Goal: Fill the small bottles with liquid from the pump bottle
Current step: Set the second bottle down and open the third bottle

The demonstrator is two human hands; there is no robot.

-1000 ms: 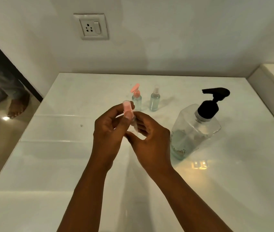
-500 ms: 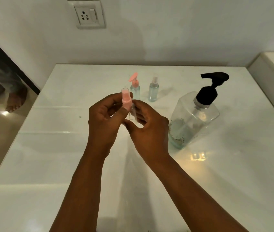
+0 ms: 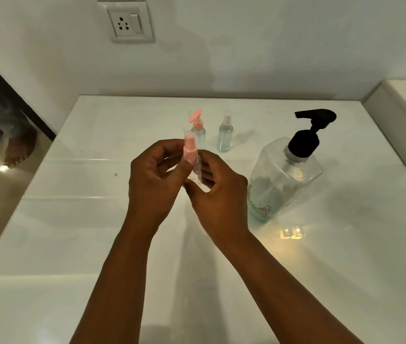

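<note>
A: What is the biggest thing there?
B: The white tabletop [image 3: 73,244]. Next is the clear pump bottle [image 3: 281,180] with a black pump head, standing toward the right edge, only a little liquid at its bottom.

A: And the hands?
B: They meet over the middle of the tabletop. The left hand [image 3: 152,180] has its thumb and fingers curled round the pink top of a small spray bottle [image 3: 192,157]. The right hand [image 3: 219,192] pinches the clear body just below, fingers curled about it. So each grip is closed on that one bottle, held upright above the surface.

A: The other small ones?
B: Two stand near the far edge, just beside each other: a pink-pump bottle [image 3: 198,132] on the left and a clear-capped bottle [image 3: 225,135] on the right, well apart from the pump bottle.

A: Anything smaller?
B: A wall socket [image 3: 127,22] above the far edge.
</note>
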